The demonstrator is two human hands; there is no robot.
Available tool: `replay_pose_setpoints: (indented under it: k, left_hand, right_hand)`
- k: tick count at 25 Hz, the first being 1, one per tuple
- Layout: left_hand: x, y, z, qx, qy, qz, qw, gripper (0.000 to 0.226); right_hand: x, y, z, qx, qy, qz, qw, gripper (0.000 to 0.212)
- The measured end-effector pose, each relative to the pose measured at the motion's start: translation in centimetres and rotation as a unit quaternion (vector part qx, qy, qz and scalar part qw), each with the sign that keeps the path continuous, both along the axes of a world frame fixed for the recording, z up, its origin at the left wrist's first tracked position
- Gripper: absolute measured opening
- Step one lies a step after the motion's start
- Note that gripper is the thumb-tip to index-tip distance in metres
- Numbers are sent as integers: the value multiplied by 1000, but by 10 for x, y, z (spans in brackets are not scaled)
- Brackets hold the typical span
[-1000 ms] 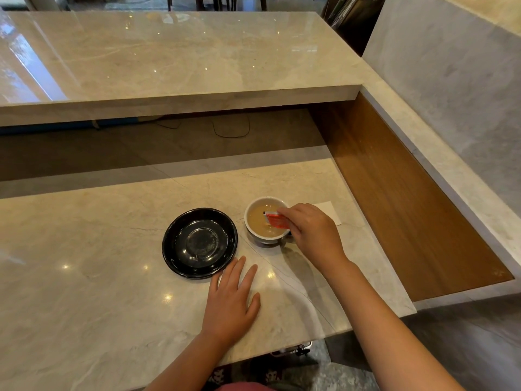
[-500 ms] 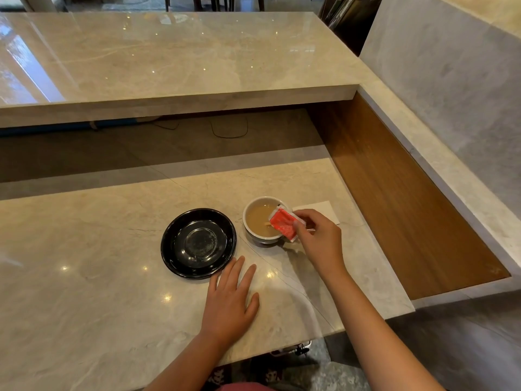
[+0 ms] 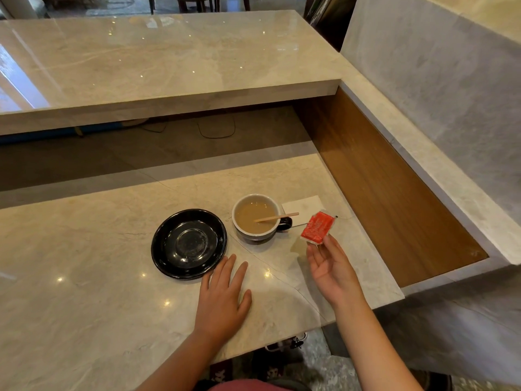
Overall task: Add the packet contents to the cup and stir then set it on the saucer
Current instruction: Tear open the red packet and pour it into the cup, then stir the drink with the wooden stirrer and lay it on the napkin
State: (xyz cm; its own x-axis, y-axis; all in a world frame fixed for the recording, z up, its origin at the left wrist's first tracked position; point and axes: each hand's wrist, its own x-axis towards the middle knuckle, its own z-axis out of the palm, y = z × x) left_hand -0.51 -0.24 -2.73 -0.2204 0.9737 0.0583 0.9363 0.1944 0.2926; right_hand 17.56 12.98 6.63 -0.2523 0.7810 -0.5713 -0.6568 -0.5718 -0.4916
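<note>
A white cup [image 3: 255, 232] of light brown drink stands on the marble counter, its dark handle pointing right. A wooden stir stick [image 3: 277, 217] leans in it, resting on the right rim. Left of the cup lies an empty black saucer [image 3: 189, 244]. My right hand [image 3: 331, 266] pinches a red packet [image 3: 317, 227] by its lower corner, held to the right of the cup and apart from it. My left hand [image 3: 224, 294] lies flat on the counter, fingers spread, just below the saucer's right edge.
A white napkin [image 3: 304, 208] lies behind the cup on the right. A raised marble shelf [image 3: 169, 63] runs across the back. A wooden recess [image 3: 389, 187] drops away beyond the counter's right edge. The counter's front edge is near my arms.
My right hand has drawn the red packet away from over the cup, to the right and toward me. The stir stick now shows in the cup. My left hand has stayed put.
</note>
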Motion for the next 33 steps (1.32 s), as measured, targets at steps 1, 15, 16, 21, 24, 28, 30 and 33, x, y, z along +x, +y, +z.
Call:
replay_pose_setpoints:
  k: [1,15,16,21,24,28,30,33]
  left_hand:
    - [0,0,1,1,0,-1,1000,55]
    - [0,1,3,8,3,-7,1000,54]
    - [0,1,4,8,3,-7,1000,54]
    - [0,0,4,9,-2,-8,1000,54]
    - [0,1,3,7,-2,-7,1000,54]
    - [0,1,4,5,-3,-4,1000,55]
    - [0,0,4,6,-4,-6,1000,55]
    - [-1,-1,4,7,-6,-4,1000,55]
  right_hand:
    - [2,0,-1,6,-2,2,1000,8]
    - [44,4,-31,344,-681,-23,646,4]
    - [45,5,-36,376,-708,1,598,5]
    - [40,5,-56,411,-735,68,536,7]
    - [42,4,-65,431,-733,91,519,8]
    - [44,-2,-74,457,-753,116,459,18]
    - [45,-3,-74,441,-781,130,423,19]
    - [44,-4,-66,432,-791,112,418,18]
